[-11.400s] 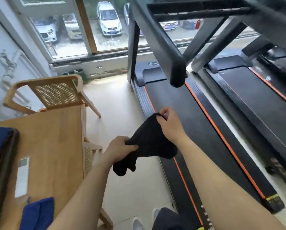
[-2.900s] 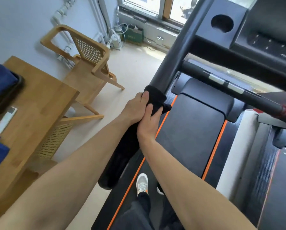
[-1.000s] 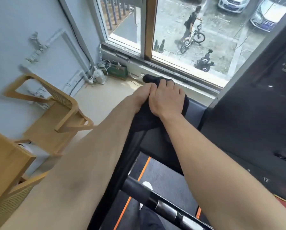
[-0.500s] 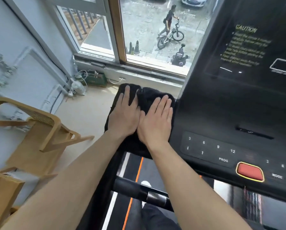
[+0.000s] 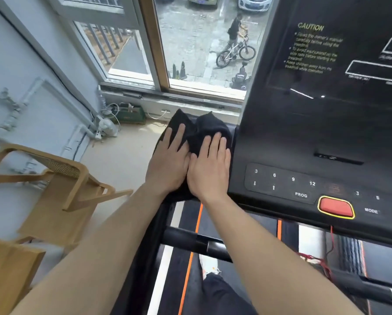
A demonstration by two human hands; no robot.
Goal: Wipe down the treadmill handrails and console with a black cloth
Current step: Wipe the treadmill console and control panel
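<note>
Hands (image 5: 167,164) flat on cloth (image 5: 199,130), console (image 5: 327,123) edge

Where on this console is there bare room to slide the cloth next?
Bare: the blank console panel right of the cloth, below the caution text and above the number keys. Crowded: those keys and the red button.
</note>
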